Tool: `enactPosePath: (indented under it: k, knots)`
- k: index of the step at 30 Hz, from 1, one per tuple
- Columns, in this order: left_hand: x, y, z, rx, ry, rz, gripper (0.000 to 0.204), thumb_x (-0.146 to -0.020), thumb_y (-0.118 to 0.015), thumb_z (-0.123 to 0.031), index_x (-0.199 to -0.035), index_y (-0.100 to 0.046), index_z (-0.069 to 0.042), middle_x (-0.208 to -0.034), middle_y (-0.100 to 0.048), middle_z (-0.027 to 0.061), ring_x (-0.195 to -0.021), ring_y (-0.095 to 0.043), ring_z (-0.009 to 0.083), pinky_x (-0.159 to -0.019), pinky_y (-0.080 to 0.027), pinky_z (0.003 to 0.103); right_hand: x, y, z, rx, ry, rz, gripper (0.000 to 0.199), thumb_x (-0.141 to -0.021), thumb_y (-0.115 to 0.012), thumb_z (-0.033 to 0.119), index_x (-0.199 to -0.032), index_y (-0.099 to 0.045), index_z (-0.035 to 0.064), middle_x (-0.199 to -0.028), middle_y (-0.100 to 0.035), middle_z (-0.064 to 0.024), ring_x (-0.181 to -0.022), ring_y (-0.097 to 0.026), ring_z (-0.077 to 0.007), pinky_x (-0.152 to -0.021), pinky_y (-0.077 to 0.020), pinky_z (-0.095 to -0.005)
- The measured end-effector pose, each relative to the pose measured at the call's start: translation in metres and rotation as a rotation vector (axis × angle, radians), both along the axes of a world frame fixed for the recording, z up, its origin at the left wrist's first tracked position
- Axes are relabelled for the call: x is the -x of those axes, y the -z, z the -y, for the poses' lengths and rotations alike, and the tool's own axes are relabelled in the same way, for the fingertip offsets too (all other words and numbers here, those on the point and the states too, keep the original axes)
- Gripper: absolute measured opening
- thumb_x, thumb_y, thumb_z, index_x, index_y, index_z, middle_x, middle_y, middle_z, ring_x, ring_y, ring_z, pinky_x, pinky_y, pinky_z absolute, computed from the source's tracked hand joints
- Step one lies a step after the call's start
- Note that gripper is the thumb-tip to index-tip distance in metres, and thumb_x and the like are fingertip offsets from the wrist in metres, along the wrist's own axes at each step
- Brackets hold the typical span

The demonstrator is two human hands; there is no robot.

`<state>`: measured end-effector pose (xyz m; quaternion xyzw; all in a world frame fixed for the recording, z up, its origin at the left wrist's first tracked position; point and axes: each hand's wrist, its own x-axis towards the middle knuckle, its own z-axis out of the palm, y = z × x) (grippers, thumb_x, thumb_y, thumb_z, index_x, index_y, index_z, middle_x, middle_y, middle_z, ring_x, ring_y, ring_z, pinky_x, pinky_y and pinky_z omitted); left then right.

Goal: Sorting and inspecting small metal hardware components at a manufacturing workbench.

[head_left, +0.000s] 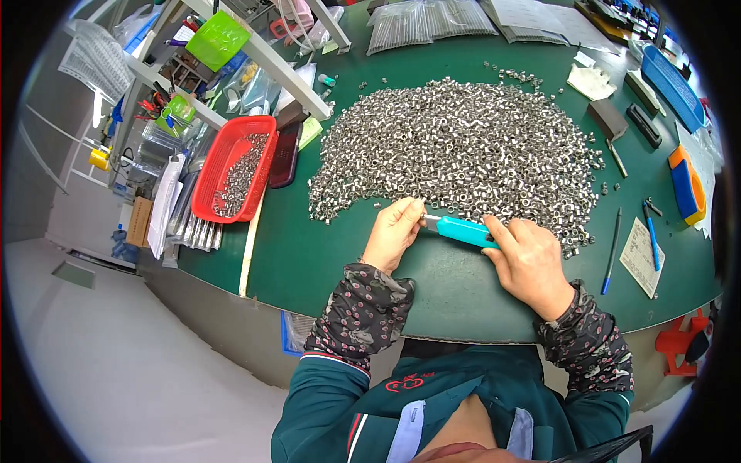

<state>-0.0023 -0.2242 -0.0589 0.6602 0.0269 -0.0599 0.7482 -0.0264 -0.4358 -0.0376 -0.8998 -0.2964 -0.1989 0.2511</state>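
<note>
My right hand point(532, 262) is wrapped round the teal handle of a utility knife point(463, 231), which points left with its short grey metal end. The fingers of my left hand point(392, 234) are pinched together right at that metal end. Whatever sits between the left fingertips is too small and covered to make out. Just beyond both hands spreads a wide heap of small silvery metal sleeves point(455, 147) on the green table point(340, 262).
A red basket point(202, 194) with more metal sleeves stands at the left, beside a dark phone point(285, 157). To the right lie pens point(611, 251), a paper slip point(637, 256), an orange-and-blue tape dispenser point(686, 185) and a blue tray point(670, 83). Bagged rods point(432, 27) lie at the back.
</note>
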Motion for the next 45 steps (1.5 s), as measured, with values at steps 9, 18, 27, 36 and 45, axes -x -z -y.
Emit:
enactPosePath:
  k: [9,18,27,36,45]
  knots:
    - [0.000,-0.002,0.001,0.171,0.017,-0.102,0.027,-0.085,-0.042,-0.026,-0.069,-0.047,-0.004,-0.053,-0.039,-0.0023,-0.040,-0.028,0.0027,-0.034,-0.023,0.016,0.001,-0.001,0.001,-0.090,-0.042,-0.192,0.031,-0.068,-0.057,0.016,-0.097,-0.051,0.0069,-0.063,-0.047,-0.0085,-0.057,-0.050,-0.0247,-0.050,-0.0402,-0.0349]
    - [0.000,-0.002,0.001,0.146,0.010,-0.126,0.028,-0.085,-0.042,-0.026,-0.068,-0.047,-0.005,-0.052,-0.038,-0.0031,-0.039,-0.027,0.0026,-0.034,-0.023,0.016,0.001,-0.002,0.001,-0.110,-0.066,-0.279,0.026,-0.071,-0.055,0.020,-0.093,-0.052,0.0075,-0.063,-0.049,-0.0094,-0.056,-0.052,-0.0261,-0.049,-0.0413,-0.0358]
    - [0.002,-0.003,0.003,0.033,0.035,-0.133,0.030,-0.084,-0.043,-0.026,-0.061,-0.043,-0.007,-0.050,-0.030,-0.0060,-0.040,-0.023,0.0015,-0.035,-0.019,0.016,0.001,-0.004,0.003,-0.109,-0.092,-0.377,0.025,-0.072,-0.054,0.021,-0.093,-0.053,0.0077,-0.065,-0.051,-0.0103,-0.058,-0.053,-0.0272,-0.050,-0.0413,-0.0371]
    - [0.003,-0.007,0.002,0.019,0.058,-0.213,0.028,-0.084,-0.043,-0.025,-0.062,-0.044,-0.007,-0.048,-0.026,-0.0083,-0.039,-0.020,0.0012,-0.035,-0.016,0.017,0.001,-0.004,0.002,-0.035,-0.068,-0.237,0.029,-0.068,-0.057,0.018,-0.095,-0.053,0.0071,-0.063,-0.047,-0.0086,-0.056,-0.050,-0.0254,-0.049,-0.0403,-0.0352]
    - [0.001,-0.010,-0.004,0.098,0.134,-0.340,0.023,-0.082,-0.046,-0.022,-0.064,-0.044,-0.006,-0.047,-0.025,-0.0080,-0.039,-0.020,0.0017,-0.035,-0.015,0.017,-0.003,-0.004,0.003,0.029,-0.071,-0.020,0.034,-0.062,-0.061,0.016,-0.093,-0.052,0.0068,-0.062,-0.044,-0.0057,-0.057,-0.047,-0.0207,-0.049,-0.0370,-0.0326]
